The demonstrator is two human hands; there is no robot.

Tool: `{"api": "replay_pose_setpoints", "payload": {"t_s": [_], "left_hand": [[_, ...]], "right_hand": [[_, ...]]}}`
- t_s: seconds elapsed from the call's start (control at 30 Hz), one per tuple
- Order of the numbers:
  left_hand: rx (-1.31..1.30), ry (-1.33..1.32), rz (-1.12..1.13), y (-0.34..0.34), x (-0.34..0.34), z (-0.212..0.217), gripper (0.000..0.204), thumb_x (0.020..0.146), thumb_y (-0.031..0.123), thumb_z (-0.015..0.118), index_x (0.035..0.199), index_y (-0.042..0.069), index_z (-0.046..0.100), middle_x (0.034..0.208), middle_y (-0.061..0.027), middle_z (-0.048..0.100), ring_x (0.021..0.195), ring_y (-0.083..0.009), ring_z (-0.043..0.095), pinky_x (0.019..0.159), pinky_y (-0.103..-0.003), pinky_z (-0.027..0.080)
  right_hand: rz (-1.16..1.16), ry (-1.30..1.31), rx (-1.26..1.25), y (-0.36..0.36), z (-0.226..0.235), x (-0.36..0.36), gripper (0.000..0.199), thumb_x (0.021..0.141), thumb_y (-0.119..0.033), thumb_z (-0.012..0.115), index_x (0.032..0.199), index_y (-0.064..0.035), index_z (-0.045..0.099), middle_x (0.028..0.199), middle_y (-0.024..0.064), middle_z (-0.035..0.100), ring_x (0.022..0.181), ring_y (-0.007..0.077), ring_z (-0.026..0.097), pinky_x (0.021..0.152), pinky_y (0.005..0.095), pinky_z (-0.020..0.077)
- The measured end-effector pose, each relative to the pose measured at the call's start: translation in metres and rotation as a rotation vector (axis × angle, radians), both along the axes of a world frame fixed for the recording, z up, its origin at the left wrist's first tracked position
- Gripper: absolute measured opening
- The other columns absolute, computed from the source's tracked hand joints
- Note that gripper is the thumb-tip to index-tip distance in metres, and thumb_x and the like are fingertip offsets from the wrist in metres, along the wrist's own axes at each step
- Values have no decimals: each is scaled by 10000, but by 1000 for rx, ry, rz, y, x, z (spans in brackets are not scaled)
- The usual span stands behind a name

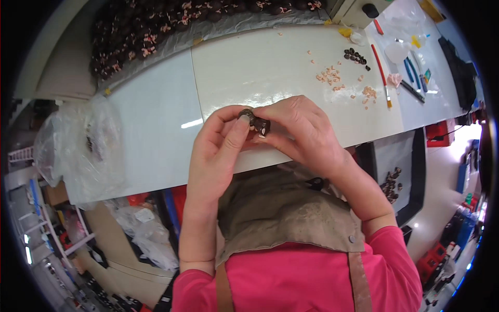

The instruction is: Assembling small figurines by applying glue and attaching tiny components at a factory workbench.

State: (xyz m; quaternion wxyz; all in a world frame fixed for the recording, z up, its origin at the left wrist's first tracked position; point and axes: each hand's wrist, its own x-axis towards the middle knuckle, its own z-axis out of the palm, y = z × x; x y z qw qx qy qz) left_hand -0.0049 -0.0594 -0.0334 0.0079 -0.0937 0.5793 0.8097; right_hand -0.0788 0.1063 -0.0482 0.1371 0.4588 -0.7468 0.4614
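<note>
we have both bare hands at chest height, over the near edge of the white worktable (150, 130), and the small glossy dark brown figurine (262, 125) sits between them, off the surface. we read this as held up close for a clear look and fine finger control. two lobes show, one with a pale tip; the rest is behind fingers, so we can't tell the full shape.

loose stuff lies on the right side: peach-coloured chips (328, 76), a cluster of dark oval beads (355, 55), a red-handled paintbrush (381, 67), blue-handled tools (413, 72) too small to name. probably kept there for right-hand reach, with space left in front. finished-looking dark pieces with pink and white parts (171, 31) crowd the far-left side by a grey liner, likely set out of the way. more brown lumps (391, 184) sit in a black-rimmed tray (417, 179) below table level at right.

pose: left hand (214, 139) pinches the figurine's left end, thumb upright across the front, fingers curled behind. right hand (303, 124) pinches the right end from above and below, index finger on top, thumb lower, back of hand up, wrist bent inward. fingertips nearly meet; elbows out, forearms angling in toward the middle
</note>
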Motion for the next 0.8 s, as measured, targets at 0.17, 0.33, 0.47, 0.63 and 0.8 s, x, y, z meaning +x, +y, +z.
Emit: {"api": "replay_pose_setpoints", "payload": {"t_s": [0.17,0.33,0.47,0.63,0.8], "left_hand": [[36,-19,-35,8,-4,-1,297,988,184,492,1207,-17,512,1072,-96,626,987,-167,619,892,-293,495],[-55,-84,-37,17,-9,7,344,995,226,482,1246,-8,497,1099,-103,622,997,-188,624,873,-325,511],[-26,-83,-71,18,-13,6,350,999,227,474,1259,-6,487,1088,-104,624,1019,-196,618,903,-329,494],[-3,-78,-95,20,-16,9,365,1004,222,458,1292,-2,457,1101,-114,622,1035,-210,618,893,-339,500],[-40,-71,-49,25,-15,6,373,992,196,486,1312,9,438,1099,-119,621,1016,-210,624,884,-344,505]], "right_hand": [[-53,-213,-72,13,1,0,472,688,-76,784,1112,-63,576,938,62,652,833,244,632,731,335,498],[-16,-246,-106,22,-4,-7,368,694,-82,786,981,-70,554,880,60,638,807,234,629,704,328,502],[0,-287,-161,23,-7,-9,361,693,-76,784,968,-71,551,877,61,636,796,234,629,689,322,503],[26,-257,-212,24,-8,-12,355,688,-48,779,971,-72,567,884,62,631,791,241,626,685,330,506],[45,-219,-235,25,-10,-14,360,688,-27,771,989,-63,576,910,66,626,814,246,621,703,331,512]]}}
